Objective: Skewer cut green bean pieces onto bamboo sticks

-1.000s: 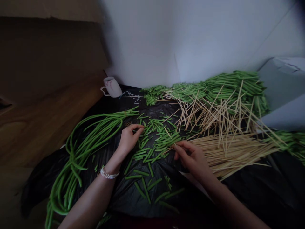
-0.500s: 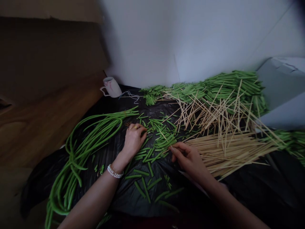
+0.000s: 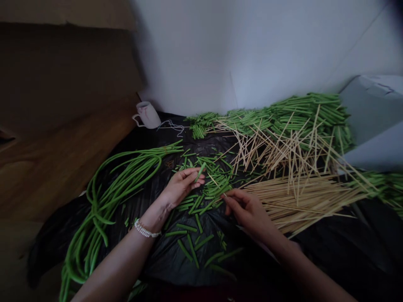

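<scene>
My left hand (image 3: pixel 185 184) is raised over the middle of the black sheet, palm turned up, pinching a short cut piece of long bean (image 3: pixel 200 171) between thumb and fingers. To its right, my right hand (image 3: pixel 241 203) is closed at the fingertips on the end of a thin wooden skewer (image 3: pixel 213 179). Several cut beans (image 3: pixel 218 189) lie across that skewer; whether all are threaded on it I cannot tell. Loose bean pieces (image 3: pixel 186 227) are scattered below and between the hands.
Uncut long beans (image 3: pixel 103 180) curve along the left. Bare skewers (image 3: pixel 302 197) lie piled at the right, with skewered beans (image 3: pixel 302 113) stacked behind along the wall. A white mug (image 3: pixel 147 115) with string beside it stands at the back left. Black plastic sheet (image 3: pixel 185 268) covers the surface.
My left hand has lifted from among the loose pieces, turned palm up and come slightly right with a bean piece in its fingers. My right hand has barely moved.
</scene>
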`<act>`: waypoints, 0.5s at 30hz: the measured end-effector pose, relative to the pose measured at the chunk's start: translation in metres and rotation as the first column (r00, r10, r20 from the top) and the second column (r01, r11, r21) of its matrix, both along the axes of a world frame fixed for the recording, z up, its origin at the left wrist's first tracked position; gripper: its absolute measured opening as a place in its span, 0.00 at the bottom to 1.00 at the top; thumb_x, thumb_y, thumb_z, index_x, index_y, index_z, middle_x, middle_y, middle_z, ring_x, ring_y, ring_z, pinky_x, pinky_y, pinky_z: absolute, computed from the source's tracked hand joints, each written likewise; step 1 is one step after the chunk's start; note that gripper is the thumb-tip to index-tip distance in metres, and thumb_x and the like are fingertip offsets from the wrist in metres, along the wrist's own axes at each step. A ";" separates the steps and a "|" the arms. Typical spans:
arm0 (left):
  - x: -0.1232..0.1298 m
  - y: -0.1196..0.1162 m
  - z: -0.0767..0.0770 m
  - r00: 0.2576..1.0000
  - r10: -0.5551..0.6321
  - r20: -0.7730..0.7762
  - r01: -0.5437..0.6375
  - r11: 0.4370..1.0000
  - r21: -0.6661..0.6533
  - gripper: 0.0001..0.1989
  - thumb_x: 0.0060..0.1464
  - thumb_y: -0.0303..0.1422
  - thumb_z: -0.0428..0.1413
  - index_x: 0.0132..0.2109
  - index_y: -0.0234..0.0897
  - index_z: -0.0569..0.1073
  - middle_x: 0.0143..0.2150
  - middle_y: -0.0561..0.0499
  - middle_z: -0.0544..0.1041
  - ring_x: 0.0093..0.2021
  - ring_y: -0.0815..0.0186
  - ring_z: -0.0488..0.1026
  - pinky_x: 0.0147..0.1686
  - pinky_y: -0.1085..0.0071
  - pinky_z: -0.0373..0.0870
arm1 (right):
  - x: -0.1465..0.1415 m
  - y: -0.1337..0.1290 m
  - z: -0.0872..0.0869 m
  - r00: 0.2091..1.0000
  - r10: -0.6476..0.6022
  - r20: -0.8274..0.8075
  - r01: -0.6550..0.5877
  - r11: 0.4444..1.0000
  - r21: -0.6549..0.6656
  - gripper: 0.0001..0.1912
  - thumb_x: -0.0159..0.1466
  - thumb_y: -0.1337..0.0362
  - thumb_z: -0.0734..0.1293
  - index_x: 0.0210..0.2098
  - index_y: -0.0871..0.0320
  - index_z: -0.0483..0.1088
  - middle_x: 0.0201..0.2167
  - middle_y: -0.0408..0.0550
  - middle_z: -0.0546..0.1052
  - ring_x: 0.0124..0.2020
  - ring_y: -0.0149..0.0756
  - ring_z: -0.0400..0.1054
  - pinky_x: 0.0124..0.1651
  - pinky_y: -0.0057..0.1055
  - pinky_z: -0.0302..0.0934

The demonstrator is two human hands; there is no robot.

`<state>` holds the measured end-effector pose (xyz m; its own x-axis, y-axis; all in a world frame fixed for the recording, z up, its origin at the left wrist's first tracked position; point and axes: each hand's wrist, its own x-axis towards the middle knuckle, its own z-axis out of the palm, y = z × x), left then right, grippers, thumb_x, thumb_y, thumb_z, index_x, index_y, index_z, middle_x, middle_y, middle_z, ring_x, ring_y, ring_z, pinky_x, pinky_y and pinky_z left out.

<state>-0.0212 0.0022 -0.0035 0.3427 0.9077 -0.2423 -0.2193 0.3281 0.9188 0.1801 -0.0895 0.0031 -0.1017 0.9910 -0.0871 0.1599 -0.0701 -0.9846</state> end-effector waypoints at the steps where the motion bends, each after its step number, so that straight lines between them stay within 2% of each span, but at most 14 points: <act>1: 0.002 -0.001 0.001 0.999 -0.011 0.047 0.013 0.999 -0.052 0.16 0.45 0.35 0.65 0.42 0.33 0.78 0.35 0.48 0.79 0.32 0.70 0.74 0.37 0.74 0.68 | 0.000 0.000 0.001 1.000 0.005 0.001 -0.005 1.000 0.001 0.12 0.64 0.57 0.63 0.31 0.58 0.70 0.18 0.39 0.70 0.17 0.25 0.56 0.21 0.24 0.48; 3: 0.003 -0.003 0.002 0.996 -0.019 0.088 0.027 0.994 -0.101 0.15 0.44 0.33 0.66 0.41 0.33 0.79 0.35 0.48 0.79 0.33 0.71 0.74 0.37 0.74 0.68 | 0.000 0.000 0.002 1.000 0.020 0.010 -0.020 1.000 0.010 0.11 0.64 0.58 0.63 0.31 0.58 0.70 0.18 0.39 0.70 0.20 0.27 0.59 0.24 0.25 0.51; 6: 0.004 -0.004 0.002 0.995 -0.005 0.098 0.016 0.995 -0.103 0.14 0.44 0.32 0.66 0.40 0.33 0.79 0.34 0.48 0.79 0.35 0.71 0.74 0.38 0.76 0.68 | 0.000 0.000 0.001 0.998 0.038 0.048 -0.039 0.999 0.036 0.11 0.64 0.59 0.62 0.31 0.58 0.71 0.18 0.40 0.70 0.22 0.28 0.63 0.27 0.25 0.55; 10: 0.004 -0.005 0.001 0.996 0.015 0.082 -0.006 0.995 -0.100 0.14 0.43 0.31 0.67 0.39 0.33 0.79 0.33 0.48 0.80 0.33 0.72 0.73 0.36 0.77 0.66 | 0.000 -0.001 -0.003 0.995 0.048 0.087 -0.053 0.997 0.053 0.11 0.64 0.60 0.62 0.31 0.58 0.71 0.18 0.40 0.71 0.21 0.29 0.64 0.27 0.26 0.55; 15: 0.005 -0.006 0.000 0.996 -0.009 0.089 0.019 0.994 -0.111 0.13 0.42 0.31 0.67 0.39 0.34 0.80 0.33 0.49 0.80 0.34 0.71 0.73 0.38 0.75 0.66 | -0.001 -0.001 -0.005 0.994 0.046 0.102 -0.053 0.997 0.062 0.10 0.65 0.60 0.62 0.31 0.58 0.71 0.18 0.39 0.71 0.21 0.29 0.64 0.28 0.26 0.56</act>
<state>-0.0161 -0.0040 -0.0032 0.3798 0.8713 -0.3106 -0.2921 0.4316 0.8535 0.1788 -0.0900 -0.0020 -0.1447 0.9889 -0.0350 0.2601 0.0039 -0.9656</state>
